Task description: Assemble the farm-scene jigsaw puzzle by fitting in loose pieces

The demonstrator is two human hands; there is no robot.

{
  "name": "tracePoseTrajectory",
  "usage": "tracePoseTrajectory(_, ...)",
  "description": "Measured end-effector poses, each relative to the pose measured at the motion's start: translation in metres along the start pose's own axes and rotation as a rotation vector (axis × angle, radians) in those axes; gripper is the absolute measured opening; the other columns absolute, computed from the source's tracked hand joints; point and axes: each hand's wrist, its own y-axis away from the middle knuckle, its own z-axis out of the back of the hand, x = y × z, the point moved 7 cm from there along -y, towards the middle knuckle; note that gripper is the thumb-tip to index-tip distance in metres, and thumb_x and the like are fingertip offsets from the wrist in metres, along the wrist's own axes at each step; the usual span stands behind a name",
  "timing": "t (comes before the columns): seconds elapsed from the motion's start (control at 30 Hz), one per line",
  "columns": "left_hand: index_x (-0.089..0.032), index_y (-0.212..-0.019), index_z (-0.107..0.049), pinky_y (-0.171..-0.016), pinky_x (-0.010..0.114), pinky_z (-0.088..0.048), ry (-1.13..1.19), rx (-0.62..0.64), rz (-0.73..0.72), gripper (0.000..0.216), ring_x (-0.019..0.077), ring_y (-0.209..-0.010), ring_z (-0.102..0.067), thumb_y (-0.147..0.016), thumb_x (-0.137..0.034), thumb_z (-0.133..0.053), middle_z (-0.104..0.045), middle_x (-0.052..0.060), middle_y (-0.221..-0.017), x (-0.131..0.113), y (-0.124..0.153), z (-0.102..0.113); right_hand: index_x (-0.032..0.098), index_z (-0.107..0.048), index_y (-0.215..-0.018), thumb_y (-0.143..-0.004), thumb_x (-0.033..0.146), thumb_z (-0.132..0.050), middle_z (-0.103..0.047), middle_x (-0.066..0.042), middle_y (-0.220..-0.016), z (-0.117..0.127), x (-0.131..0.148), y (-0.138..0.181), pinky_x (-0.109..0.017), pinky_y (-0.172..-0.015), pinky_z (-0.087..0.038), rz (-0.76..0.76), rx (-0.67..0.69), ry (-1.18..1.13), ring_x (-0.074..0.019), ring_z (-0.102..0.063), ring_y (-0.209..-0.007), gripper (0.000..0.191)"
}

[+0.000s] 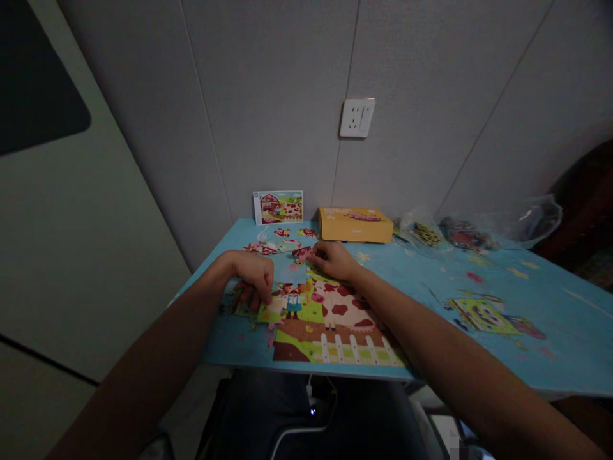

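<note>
A partly joined jigsaw puzzle (342, 310) lies near the table's front edge, showing a brown-spotted cow, a farmer and a white fence. My right hand (334, 259) pinches a reddish puzzle piece (302, 254) just beyond the puzzle's upper edge. At the puzzle's left side, my left hand (251, 276) is curled, its index fingertip against the piece beside the farmer. Whether its other fingers hold anything is hidden. Several loose puzzle pieces (261, 249) are spread on the table behind both hands.
A farm picture card (278, 207) leans on the wall. Beside it stands a yellow box (355, 225). Clear plastic bags (424, 231) with contents lie at the back right. The blue table (407, 287) has printed cartoon figures. A white cable (301, 430) hangs below.
</note>
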Motion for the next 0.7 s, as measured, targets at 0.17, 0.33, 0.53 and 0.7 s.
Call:
tracePoseTrajectory(0.17,-0.018,-0.059,-0.070,-0.027,0.016,-0.037,-0.038,0.036,0.030,0.026,0.0139,-0.038,-0.058,-0.075,-0.036,-0.064,-0.072,0.008,-0.062,0.010,0.003,0.001,0.015,-0.060,-0.071,-0.084,0.037,-0.055,-0.056,0.000,-0.059,0.000,-0.001,0.000,-0.023,-0.053,-0.025,-0.005,0.011,0.000,-0.0097,-0.040,-0.053,0.026)
tracePoseTrajectory(0.33,-0.019,-0.059,-0.070,-0.028,0.018,-0.039,-0.055,0.077,0.013,0.026,0.0160,-0.039,-0.060,-0.075,-0.037,-0.064,-0.071,0.008,-0.060,0.011,0.005,-0.002,0.015,-0.060,-0.071,-0.084,0.036,-0.055,-0.056,0.000,-0.060,0.001,0.000,0.001,-0.023,-0.054,-0.025,-0.015,0.022,0.000,-0.0100,-0.041,-0.054,0.025)
tracePoseTrajectory(0.53,-0.019,-0.053,-0.069,-0.031,0.019,-0.042,-0.019,0.049,0.159,0.024,0.0160,-0.040,-0.060,-0.072,-0.034,-0.067,-0.071,0.009,-0.059,0.016,0.002,-0.002,0.016,-0.061,-0.071,-0.084,0.034,-0.055,-0.058,-0.001,-0.061,0.001,-0.001,0.000,-0.023,-0.056,-0.027,-0.007,0.017,0.000,-0.0108,-0.043,-0.055,0.023)
tracePoseTrajectory(0.7,-0.018,-0.053,-0.069,-0.031,0.021,-0.044,-0.009,0.039,0.162,0.026,0.0173,-0.039,-0.059,-0.070,-0.037,-0.069,-0.070,0.010,-0.059,0.016,0.002,-0.003,0.016,-0.061,-0.071,-0.083,0.034,-0.054,-0.057,-0.001,-0.062,0.000,-0.001,-0.001,-0.024,-0.055,-0.027,-0.003,0.012,-0.011,-0.0107,-0.043,-0.055,0.022)
